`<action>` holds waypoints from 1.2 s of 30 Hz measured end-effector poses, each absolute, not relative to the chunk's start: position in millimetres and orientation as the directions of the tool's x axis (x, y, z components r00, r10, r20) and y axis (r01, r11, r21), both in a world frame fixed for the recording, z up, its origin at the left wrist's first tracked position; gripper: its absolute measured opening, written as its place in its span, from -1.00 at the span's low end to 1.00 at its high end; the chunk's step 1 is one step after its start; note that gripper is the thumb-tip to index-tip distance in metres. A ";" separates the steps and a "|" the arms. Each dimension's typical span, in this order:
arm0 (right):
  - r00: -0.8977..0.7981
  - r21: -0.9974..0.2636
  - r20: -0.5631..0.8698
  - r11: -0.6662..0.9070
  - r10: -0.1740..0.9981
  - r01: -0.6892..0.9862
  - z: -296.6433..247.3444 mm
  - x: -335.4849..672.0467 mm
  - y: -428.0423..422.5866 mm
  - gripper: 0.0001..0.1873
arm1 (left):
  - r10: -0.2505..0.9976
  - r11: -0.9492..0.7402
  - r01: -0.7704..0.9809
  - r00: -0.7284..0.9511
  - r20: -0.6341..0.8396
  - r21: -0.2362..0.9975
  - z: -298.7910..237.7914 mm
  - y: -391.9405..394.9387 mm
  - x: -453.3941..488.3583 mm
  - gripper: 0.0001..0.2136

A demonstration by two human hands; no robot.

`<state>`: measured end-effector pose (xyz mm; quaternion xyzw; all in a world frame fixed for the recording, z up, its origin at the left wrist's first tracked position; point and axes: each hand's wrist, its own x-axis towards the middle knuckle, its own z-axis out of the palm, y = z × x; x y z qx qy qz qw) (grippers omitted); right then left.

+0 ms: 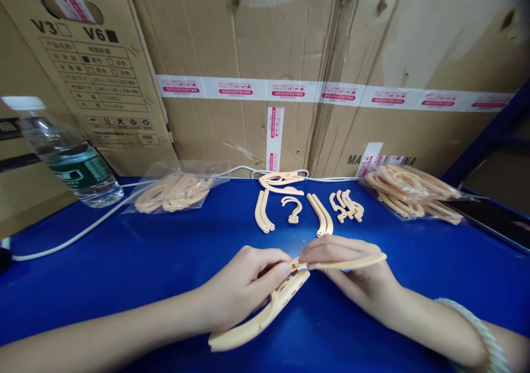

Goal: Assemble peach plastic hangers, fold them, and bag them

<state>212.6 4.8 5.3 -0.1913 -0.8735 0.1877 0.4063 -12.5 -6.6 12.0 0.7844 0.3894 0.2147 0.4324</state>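
My left hand is closed round a long curved peach plastic arm that runs down to the table's front. My right hand pinches a second curved peach arm that points right. The two pieces meet end to end between my fingertips, above the blue table. Just beyond my hands lie loose peach parts: curved strips, a small hook, another pair of strips and a cluster of hooks.
Clear bags of peach parts lie at the back left and back right. A water bottle stands at far left, with a white cable running along the table. Cardboard boxes wall the back. A dark flat object lies at right.
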 end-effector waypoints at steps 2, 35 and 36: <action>-0.647 -0.392 0.627 0.893 0.434 0.219 7.1 215.0 3.2 -0.74 | 0.800 -0.351 0.450 0.599 0.013 0.821 10.6 -7.1 -12.1 -0.65; -0.761 0.355 0.639 0.920 -0.108 0.168 16.6 215.1 -3.6 -0.78 | 0.777 -0.478 0.458 0.618 0.118 0.750 12.3 -8.5 -9.3 -0.62; -0.736 0.284 0.675 0.939 -0.053 0.193 16.7 215.3 -4.7 -0.76 | 0.792 -0.440 0.451 0.603 0.099 0.776 12.1 -8.0 -9.6 -0.61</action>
